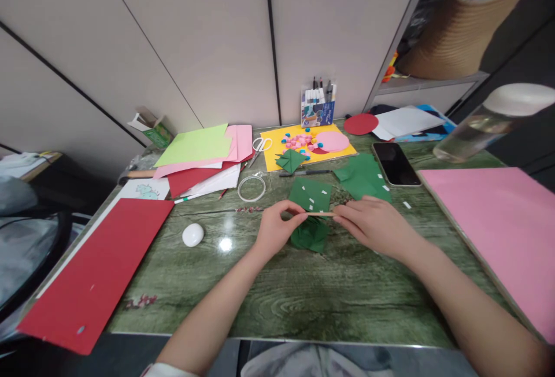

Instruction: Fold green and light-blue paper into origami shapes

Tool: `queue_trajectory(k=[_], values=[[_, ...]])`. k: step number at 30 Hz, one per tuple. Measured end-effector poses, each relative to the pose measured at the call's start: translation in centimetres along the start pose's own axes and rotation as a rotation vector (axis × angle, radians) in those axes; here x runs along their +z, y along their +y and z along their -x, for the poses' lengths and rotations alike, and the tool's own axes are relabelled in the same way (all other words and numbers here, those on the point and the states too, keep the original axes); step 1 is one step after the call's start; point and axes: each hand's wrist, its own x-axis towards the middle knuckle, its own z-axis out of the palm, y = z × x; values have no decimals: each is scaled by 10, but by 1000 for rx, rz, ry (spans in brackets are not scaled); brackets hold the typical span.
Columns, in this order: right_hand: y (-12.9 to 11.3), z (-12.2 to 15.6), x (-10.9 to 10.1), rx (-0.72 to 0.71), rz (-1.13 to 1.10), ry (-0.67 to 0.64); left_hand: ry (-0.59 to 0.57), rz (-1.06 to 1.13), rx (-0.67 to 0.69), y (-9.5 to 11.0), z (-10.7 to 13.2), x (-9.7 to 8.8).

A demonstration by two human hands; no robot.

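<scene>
While a thin wooden stick (pixel 321 214) is pinched at its ends by the left hand (pixel 274 232) and right hand (pixel 373 225) | folded green paper piece (pixel 310 235) lies just beneath the grip | stick is best kept level and pressed down squarely.

Folded green paper (pixel 311 235): I see it half hidden under my left hand (pixel 274 232).
Bottle (pixel 485 125): blurred, I can't tell contents.
Pink sheet (pixel 498 226): cut off right.
</scene>
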Motion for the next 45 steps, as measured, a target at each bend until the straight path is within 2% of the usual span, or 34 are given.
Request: queue_trajectory(k=[4,9,16,22,28,30,35,39,45], values=[[-2,0,4,-24,11,51,3,149,-52,-4,0,4],[-7,-1,8,-26,54,93,106,267,-61,-7,5,10],[-14,-3,11,-55,137,163,182,400,-123,-6,11,16],[-18,-1,15,-63,121,244,294,335,-52,-2,18,17],[-10,-4,23,9,101,110,169,246,-96,-20,5,22],[-8,-5,27,55,56,78,168,210,-94,-24,2,22],[-7,-5,28,117,-12,57,199,82,-24,-17,1,15],[-7,-5,25,116,-17,38,118,-81,64,-10,2,8],[-5,-5,21,128,-4,-3,-88,124,-94,-9,-6,-7]])
